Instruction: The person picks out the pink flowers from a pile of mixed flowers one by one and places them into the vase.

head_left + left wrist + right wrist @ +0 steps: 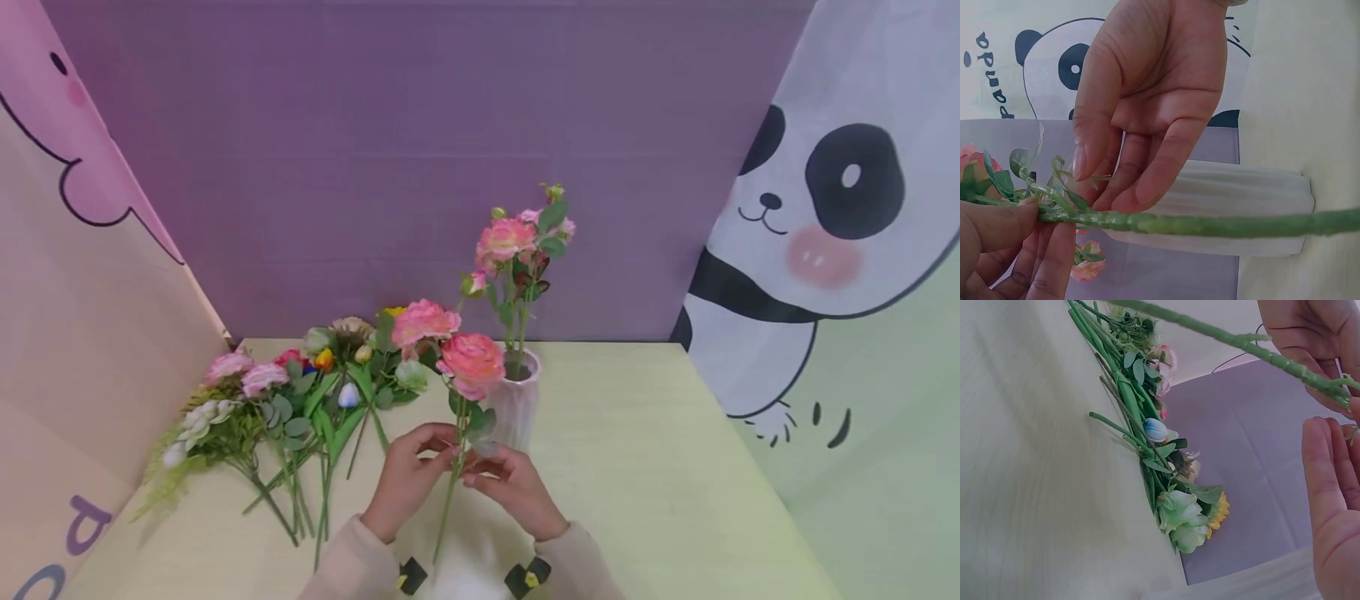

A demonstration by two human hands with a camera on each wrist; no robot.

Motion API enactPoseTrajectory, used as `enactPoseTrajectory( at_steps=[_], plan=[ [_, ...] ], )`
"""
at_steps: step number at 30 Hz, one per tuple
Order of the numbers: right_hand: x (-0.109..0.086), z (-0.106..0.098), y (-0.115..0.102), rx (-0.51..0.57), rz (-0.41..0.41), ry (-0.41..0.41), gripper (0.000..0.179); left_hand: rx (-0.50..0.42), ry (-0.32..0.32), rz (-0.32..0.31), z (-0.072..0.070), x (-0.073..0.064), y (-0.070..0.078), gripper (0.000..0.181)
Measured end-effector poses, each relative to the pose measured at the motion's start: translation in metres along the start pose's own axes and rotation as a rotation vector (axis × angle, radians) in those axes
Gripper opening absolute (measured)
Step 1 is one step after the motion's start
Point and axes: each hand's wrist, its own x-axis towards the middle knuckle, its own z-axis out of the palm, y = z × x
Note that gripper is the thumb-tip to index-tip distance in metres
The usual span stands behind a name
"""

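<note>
An artificial pink peony stem (452, 487) stands almost upright between both hands, with a large bloom (471, 365) and a second pink bloom (425, 325) on top. My left hand (412, 475) pinches the stem just below its leaves; in the left wrist view its thumb (1004, 225) presses on the green stalk. From the other side, my right hand (517, 486) pinches small green shoots (1063, 187) branching off the same stem, thumb and forefinger close together. Right behind the hands is a whitish ribbed vase (516, 412) holding pink flowers (508, 242).
Many loose artificial flowers lie in a pile on the left of the table, among them pale pink blooms (264, 379), a blue-white tulip (348, 395) and green-white roses (1179, 512). A purple backdrop (360, 150) rises behind the table (637, 467). A panda-printed panel (847, 275) borders the right.
</note>
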Motion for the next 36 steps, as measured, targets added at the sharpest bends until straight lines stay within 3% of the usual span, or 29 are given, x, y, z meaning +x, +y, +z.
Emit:
enactPoseTrajectory(
  at_steps=[16,21,36],
  plan=[
    [-0.004,0.000,0.001,0.036,-0.042,0.043,0.025,0.019,-0.007,-0.007,0.010,0.002,0.001,0.016],
    [-0.005,0.001,0.000,0.103,-0.037,0.038,0.025,0.011,0.004,-0.008,0.012,0.002,0.003,0.016],
    [-0.007,0.004,-0.006,0.123,-0.102,0.083,0.030,-0.011,-0.007,0.030,0.014,0.000,0.002,0.018]
  ],
)
